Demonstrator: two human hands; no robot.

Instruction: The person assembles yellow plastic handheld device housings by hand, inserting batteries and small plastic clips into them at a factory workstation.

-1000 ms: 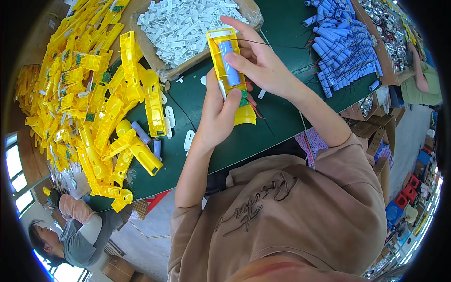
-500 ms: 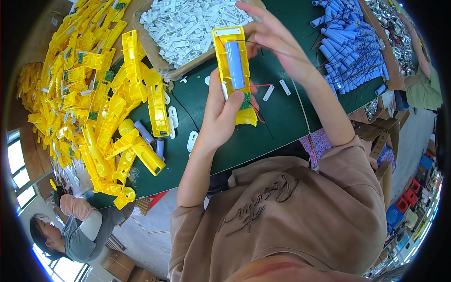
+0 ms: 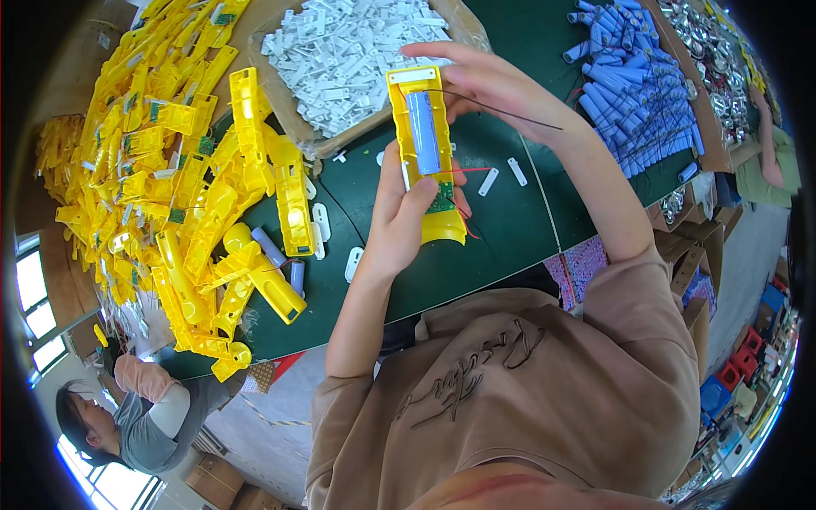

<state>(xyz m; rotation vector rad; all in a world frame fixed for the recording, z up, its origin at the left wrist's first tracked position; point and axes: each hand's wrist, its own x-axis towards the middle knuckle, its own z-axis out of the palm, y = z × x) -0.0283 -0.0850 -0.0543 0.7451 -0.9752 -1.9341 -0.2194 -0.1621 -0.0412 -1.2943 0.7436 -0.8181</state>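
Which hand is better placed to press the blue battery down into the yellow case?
Probably the right hand: its fingers rest at the top end of the yellow case, beside the blue battery. The left hand grips the case from below, steadying it.
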